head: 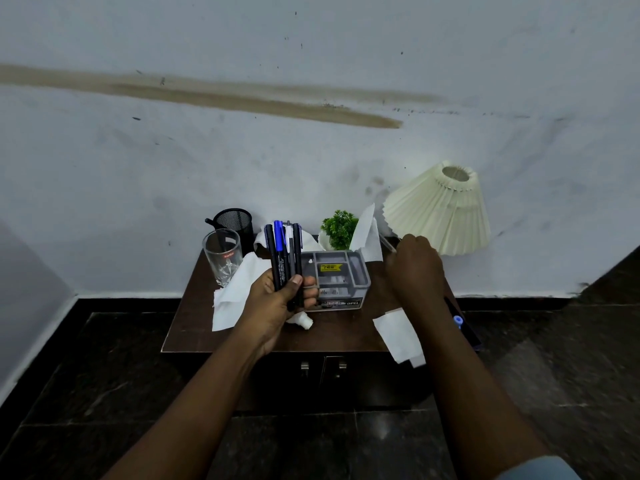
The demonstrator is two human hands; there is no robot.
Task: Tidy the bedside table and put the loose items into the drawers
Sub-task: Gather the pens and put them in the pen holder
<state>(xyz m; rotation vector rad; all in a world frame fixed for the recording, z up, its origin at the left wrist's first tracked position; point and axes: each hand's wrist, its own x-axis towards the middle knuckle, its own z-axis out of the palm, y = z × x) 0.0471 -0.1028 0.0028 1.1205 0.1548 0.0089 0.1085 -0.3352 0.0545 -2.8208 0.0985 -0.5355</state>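
While my left hand (277,296) clamps a bundle of pens (282,251) beside the grey compartmented box (341,302), my right hand (414,268) curls by the lampshade (440,209), grip hidden.

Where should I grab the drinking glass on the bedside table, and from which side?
Grip the drinking glass round its smooth upper wall, just below the rim, coming from the front left. It stands upright, mouth up, and narrows to a cut-patterned base. The black mesh pen holder stands close behind it and a white tissue lies at its right, crowding those sides.
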